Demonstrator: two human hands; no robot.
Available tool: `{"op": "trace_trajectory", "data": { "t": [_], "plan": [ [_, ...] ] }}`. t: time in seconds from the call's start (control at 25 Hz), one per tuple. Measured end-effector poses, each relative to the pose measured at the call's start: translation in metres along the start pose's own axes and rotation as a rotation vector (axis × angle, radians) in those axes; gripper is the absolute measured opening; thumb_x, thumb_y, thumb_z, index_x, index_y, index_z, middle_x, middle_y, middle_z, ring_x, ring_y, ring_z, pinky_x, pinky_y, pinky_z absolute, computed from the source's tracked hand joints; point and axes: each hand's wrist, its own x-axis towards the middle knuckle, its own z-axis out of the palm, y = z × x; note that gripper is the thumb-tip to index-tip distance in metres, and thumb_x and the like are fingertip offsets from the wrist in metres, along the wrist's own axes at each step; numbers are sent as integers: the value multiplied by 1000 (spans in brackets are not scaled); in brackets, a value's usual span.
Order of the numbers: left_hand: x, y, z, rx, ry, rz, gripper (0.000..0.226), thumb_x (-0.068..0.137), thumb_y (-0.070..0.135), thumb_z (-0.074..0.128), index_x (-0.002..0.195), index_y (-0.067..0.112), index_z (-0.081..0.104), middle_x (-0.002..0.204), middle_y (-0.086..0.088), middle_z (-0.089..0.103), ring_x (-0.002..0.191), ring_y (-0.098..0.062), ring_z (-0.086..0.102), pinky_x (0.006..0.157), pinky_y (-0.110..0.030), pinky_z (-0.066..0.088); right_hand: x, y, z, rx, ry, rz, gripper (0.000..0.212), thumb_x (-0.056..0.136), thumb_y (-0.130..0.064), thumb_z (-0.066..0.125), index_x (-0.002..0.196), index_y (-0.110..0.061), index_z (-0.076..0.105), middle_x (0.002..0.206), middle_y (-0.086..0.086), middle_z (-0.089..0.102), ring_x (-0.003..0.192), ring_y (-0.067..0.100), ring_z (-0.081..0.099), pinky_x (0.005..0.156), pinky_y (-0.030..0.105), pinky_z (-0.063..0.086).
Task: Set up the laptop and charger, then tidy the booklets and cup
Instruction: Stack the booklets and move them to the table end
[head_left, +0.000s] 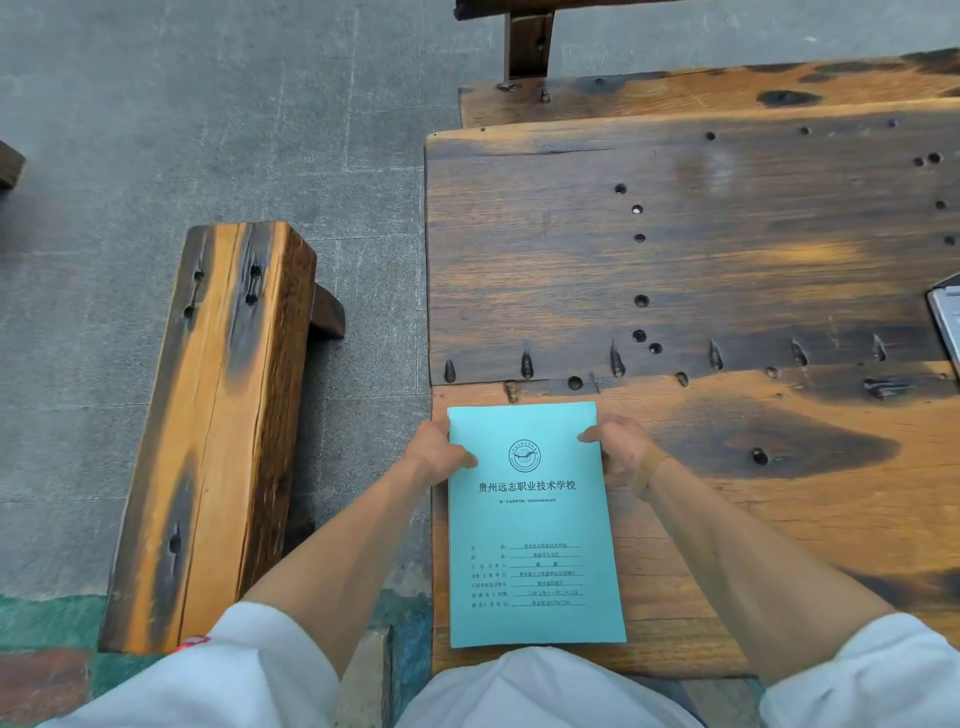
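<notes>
Both my hands grip the turquoise booklet at the table's near-left corner.

Nearest me, white sleeves (270, 670) frame the view and my bare forearms reach forward. The booklet (535, 540) lies flat on the wooden table (779, 519), cover up, printed with a round emblem and dark text, its near edge close to the table's near edge. My left hand (434, 447) clasps its far-left edge, thumb on the cover; my right hand (618, 441) clasps the far-right edge the same way. A tan band circles my right wrist. To the left a wooden bench (218, 426) stands on grey paving (156, 130). Farther right, a light-coloured object's corner (946, 317) shows at the table's edge; I cannot tell what it is.
</notes>
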Motion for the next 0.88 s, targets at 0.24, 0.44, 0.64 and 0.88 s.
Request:
{"op": "trace_trajectory", "data": {
  "t": [0.24, 0.44, 0.64, 0.88],
  "plan": [
    [-23, -41, 25, 31, -34, 62, 76, 62, 37, 72, 133, 19, 51, 130, -3, 57, 112, -24, 61, 99, -45, 51, -10, 48, 3, 57, -54, 30, 27, 86, -10, 57, 107, -24, 66, 109, 2, 72, 107, 26, 64, 99, 53, 48],
    [-82, -77, 53, 53, -55, 144, 69, 75, 20, 72, 139, 28, 46, 132, -3, 53, 112, -22, 61, 96, -37, 53, -36, 101, 2, -28, -25, 24, 27, 85, -6, 56, 101, -23, 71, 108, 2, 73, 107, 26, 64, 99, 48, 49],
    [-121, -110, 84, 145, -31, 200, 87, 78, 12, 74, 152, 23, 28, 140, -6, 35, 124, -21, 49, 101, -23, 40, -69, 148, 1, -122, 29, 58, 22, 91, -6, 52, 98, -19, 68, 110, 4, 70, 109, 28, 62, 92, 43, 53],
    [-141, -132, 101, 264, -65, 234, 105, 70, 16, 82, 153, 22, 19, 140, -5, 30, 121, -21, 49, 101, -20, 37, -81, 182, 4, -402, 86, -54, 21, 84, -3, 53, 95, -7, 70, 99, 8, 71, 92, 26, 65, 79, 31, 53]
  ]
}}
